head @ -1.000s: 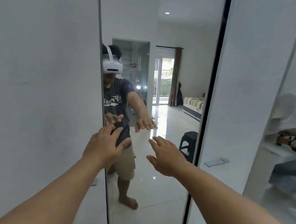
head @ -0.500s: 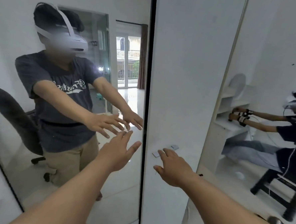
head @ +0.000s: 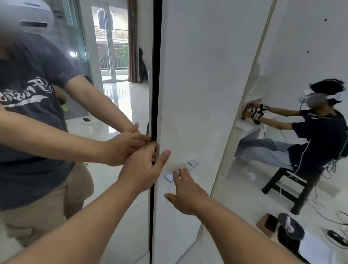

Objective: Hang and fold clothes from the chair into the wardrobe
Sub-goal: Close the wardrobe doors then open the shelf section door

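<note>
A left hand (head: 144, 166) curls its fingers around the mirrored wardrobe door (head: 71, 125) edge while the right hand (head: 187, 192), fingers spread, covers a white door's (head: 202, 82) recessed handle (head: 182, 170) above a glossy tiled floor (head: 242, 197).

Bright daylight via mirrored balcony door (head: 111, 46); wide-angle edge distortion

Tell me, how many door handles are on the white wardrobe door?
1: the silver handle on the white door, partly hidden under the right hand. Others may be out of view.
</note>
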